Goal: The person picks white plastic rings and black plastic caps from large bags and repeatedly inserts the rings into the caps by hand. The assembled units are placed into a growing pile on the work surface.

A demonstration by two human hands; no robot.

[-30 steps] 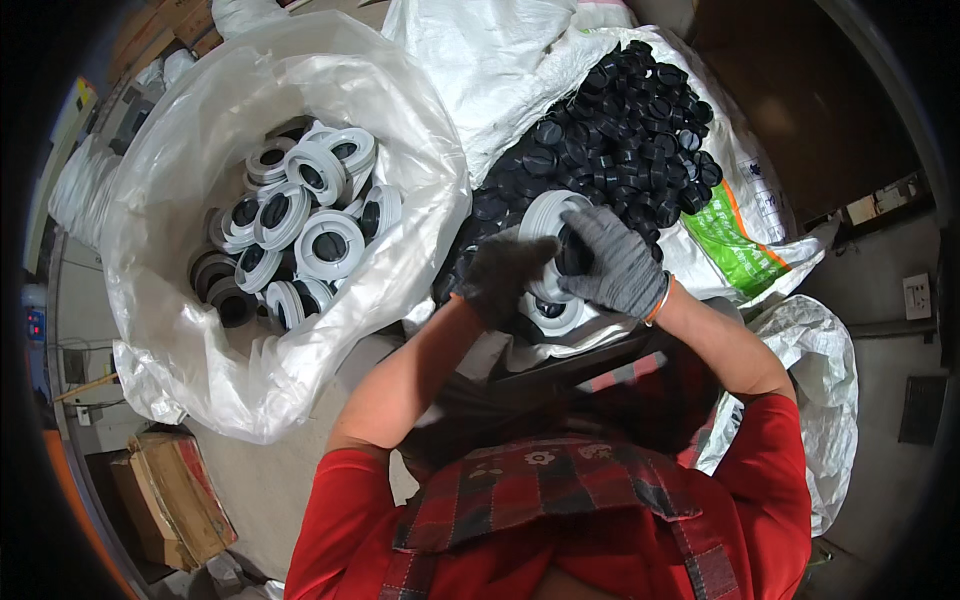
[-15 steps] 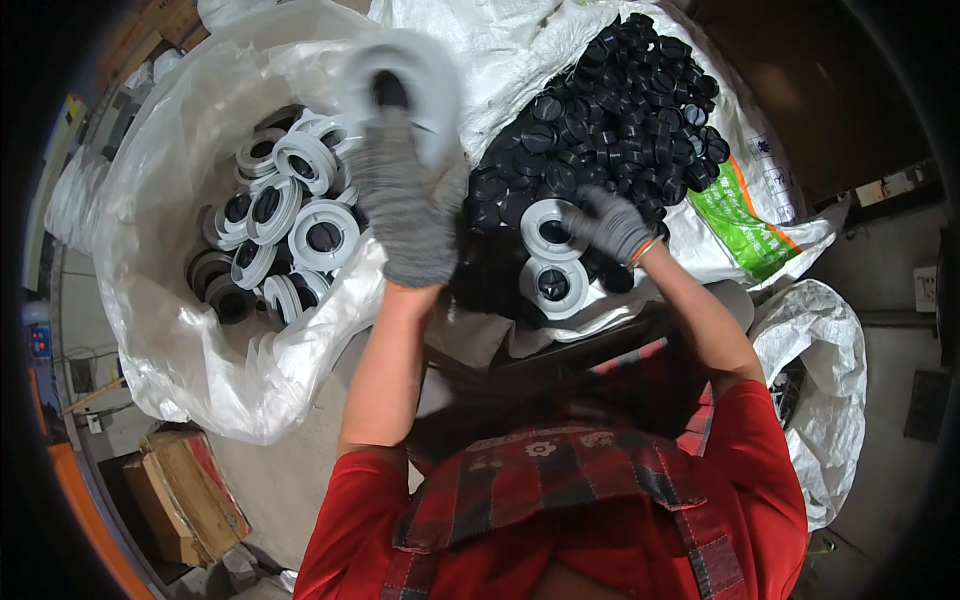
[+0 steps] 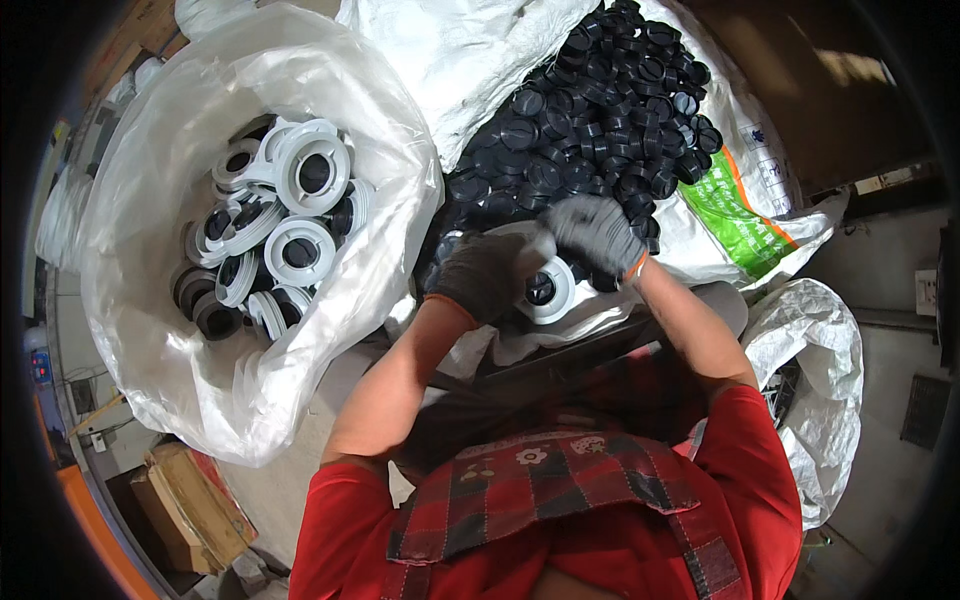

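Note:
Two light-grey plastic rings lie one behind the other in front of me. My left hand (image 3: 485,272), in a grey knit glove, has its fingers closed on the left edge of the farther grey ring (image 3: 522,232), which is mostly covered. The nearer grey ring (image 3: 560,298) shows a black round cap in its middle. My gloved right hand (image 3: 597,235) is smeared by motion at the right side of the farther ring, beside the black caps; its fingers cannot be made out. A heap of black round caps (image 3: 600,130) spreads behind both hands.
At left stands a large clear plastic bag (image 3: 130,330) with several grey rings (image 3: 300,250) inside, many with black centres. White woven sacking (image 3: 460,70) lies under the cap heap. Another white sack (image 3: 825,400) stands at right, and a cardboard box (image 3: 190,500) at lower left.
My left hand has come down and right from beside the bag to the rings; the ring it held now appears to lie on the pile in the bag. My right hand stays near the rings.

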